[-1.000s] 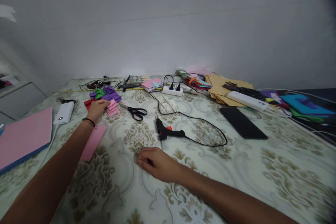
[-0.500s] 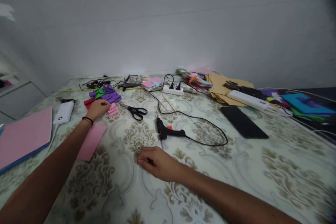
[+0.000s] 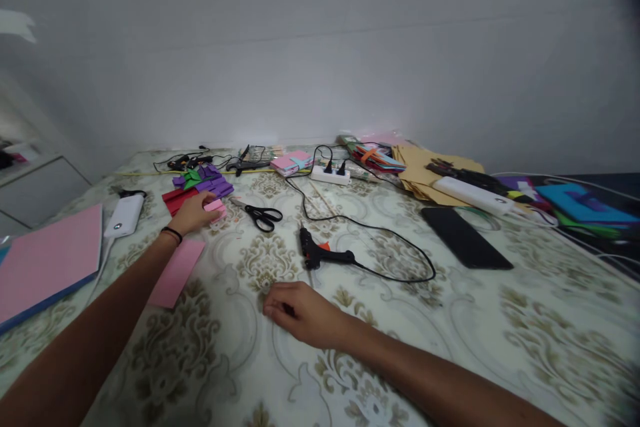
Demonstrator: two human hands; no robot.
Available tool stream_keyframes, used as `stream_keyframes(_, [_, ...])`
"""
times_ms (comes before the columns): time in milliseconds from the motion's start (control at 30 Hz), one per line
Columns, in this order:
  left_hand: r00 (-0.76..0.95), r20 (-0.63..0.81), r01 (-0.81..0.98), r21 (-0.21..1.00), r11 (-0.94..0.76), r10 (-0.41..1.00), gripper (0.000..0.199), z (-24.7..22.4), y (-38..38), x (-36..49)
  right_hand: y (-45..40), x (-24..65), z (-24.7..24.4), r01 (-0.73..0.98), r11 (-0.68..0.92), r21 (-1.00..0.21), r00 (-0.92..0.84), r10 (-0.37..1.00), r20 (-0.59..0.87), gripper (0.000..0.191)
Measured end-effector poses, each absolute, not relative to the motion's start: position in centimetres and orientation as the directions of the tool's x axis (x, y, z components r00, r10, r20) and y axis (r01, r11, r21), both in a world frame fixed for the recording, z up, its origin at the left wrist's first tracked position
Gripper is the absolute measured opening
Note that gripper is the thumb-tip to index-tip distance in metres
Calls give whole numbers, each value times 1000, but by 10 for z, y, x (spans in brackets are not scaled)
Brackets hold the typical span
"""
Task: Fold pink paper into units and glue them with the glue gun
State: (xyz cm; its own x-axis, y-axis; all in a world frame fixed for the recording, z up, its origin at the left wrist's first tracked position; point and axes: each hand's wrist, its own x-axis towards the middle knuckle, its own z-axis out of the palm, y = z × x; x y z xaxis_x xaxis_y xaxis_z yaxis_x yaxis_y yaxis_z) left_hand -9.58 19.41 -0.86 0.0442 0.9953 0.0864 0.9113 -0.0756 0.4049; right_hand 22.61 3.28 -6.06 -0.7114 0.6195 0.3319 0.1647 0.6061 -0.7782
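Note:
My left hand (image 3: 194, 213) reaches to the left of the table, its fingers closed on small folded pink pieces (image 3: 216, 209). Red folded paper (image 3: 175, 200) lies just beyond that hand, with purple folded pieces (image 3: 215, 183) and green ones (image 3: 191, 178) behind. A flat pink paper strip (image 3: 177, 273) lies beside my left forearm. My right hand (image 3: 295, 310) rests on the patterned tablecloth with fingers curled in and nothing visible in them. Beyond it lies a black glue gun (image 3: 323, 253), and black scissors (image 3: 263, 215) lie between the glue gun and the pink pieces.
A pink sheet stack (image 3: 50, 257) and a white power bank (image 3: 125, 215) are at the left. A white power strip (image 3: 331, 175) is at the back. A black tablet-like slab (image 3: 465, 237) and brown envelopes (image 3: 440, 163) lie at the right. The glue gun's cord loops across the table.
My left hand has shifted a little right and down, and its fingers have closed on the small pink pieces. My right hand has stayed in place.

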Motion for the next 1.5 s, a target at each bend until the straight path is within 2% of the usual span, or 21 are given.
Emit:
stream_keyframes(333, [33, 62, 926, 375, -54, 998, 38, -11, 200, -94, 34, 226, -63, 145, 596, -790, -708, 620, 338, 19])
stream_keyframes(567, [-27, 145, 913, 406, -35, 989, 39, -1, 194, -95, 34, 226, -64, 141, 586, -798, -708, 623, 332, 19])
stream_keyframes(733, [-38, 189, 918, 394, -40, 981, 50, 9, 171, -119, 33, 227, -63, 144, 556, -819, -708, 636, 308, 22])
stream_keyframes(833, [32, 110, 926, 370, -71, 993, 61, 8, 148, -140, 33, 227, -64, 146, 541, -828, -711, 639, 293, 21])
stream_keyframes(967, [213, -52, 920, 347, -182, 976, 76, 0, 122, -164, 32, 226, -64, 160, 525, -836, -706, 653, 275, 24])
stream_keyframes(1033, [282, -105, 912, 338, -232, 954, 78, -4, 117, -171, 32, 226, -63, 169, 516, -840, -702, 661, 264, 25])
stream_keyframes(1233, [279, -201, 930, 301, -211, 939, 67, -9, 122, -176, 31, 222, -60, 210, 490, -846, -692, 686, 226, 27])
stream_keyframes(1300, [248, -236, 936, 309, -170, 939, 55, -9, 124, -174, 31, 221, -58, 224, 485, -845, -693, 690, 212, 27])
stream_keyframes(1400, [206, -260, 923, 372, -99, 943, 37, -5, 122, -170, 29, 221, -52, 247, 486, -838, -698, 689, 193, 24])
stream_keyframes(1500, [151, -218, 861, 508, -21, 964, 33, 3, 113, -164, 25, 222, -43, 257, 495, -830, -727, 665, 172, 21])
